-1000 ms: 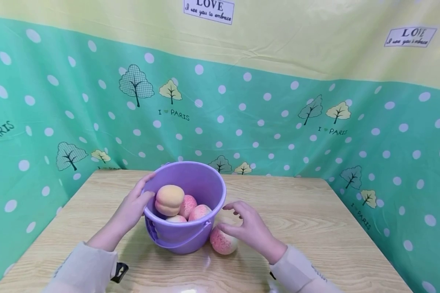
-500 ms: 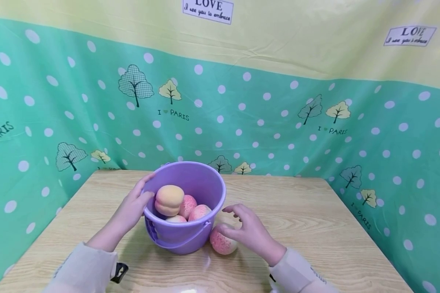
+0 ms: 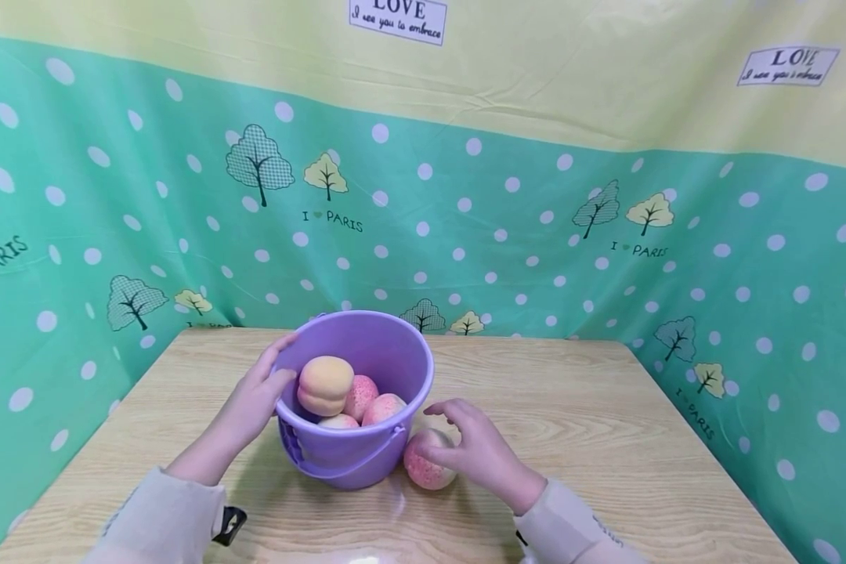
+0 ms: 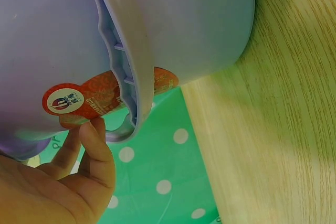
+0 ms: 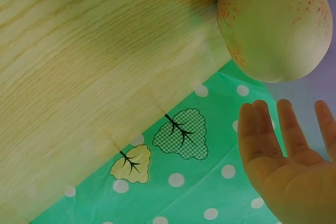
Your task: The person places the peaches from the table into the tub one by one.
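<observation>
A purple bucket (image 3: 345,458) stands on the table, its mouth leaning toward the camera. My left hand (image 3: 254,403) grips its left rim, thumb inside and the other fingers against the outer wall, as the left wrist view confirms. Inside the bucket lie several peaches: a yellowish peach (image 3: 326,385) on top, with pink-speckled peaches (image 3: 384,408) beside and below it. Another pink-and-white peach (image 3: 426,472) rests on the table against the bucket's right side. My right hand (image 3: 475,450) hovers over that peach, fingers spread apart; in the right wrist view its fingertips are clear of the peach (image 5: 278,30).
The bucket's handle (image 4: 139,51) hangs down its side, next to a red label (image 4: 89,98). Wood-grain tabletop (image 3: 571,423) extends to the right and behind. A green dotted curtain (image 3: 507,235) borders the table at the back and sides.
My right hand has sunk slightly toward the peach beside the bucket. The left hand, bucket and peaches have stayed put.
</observation>
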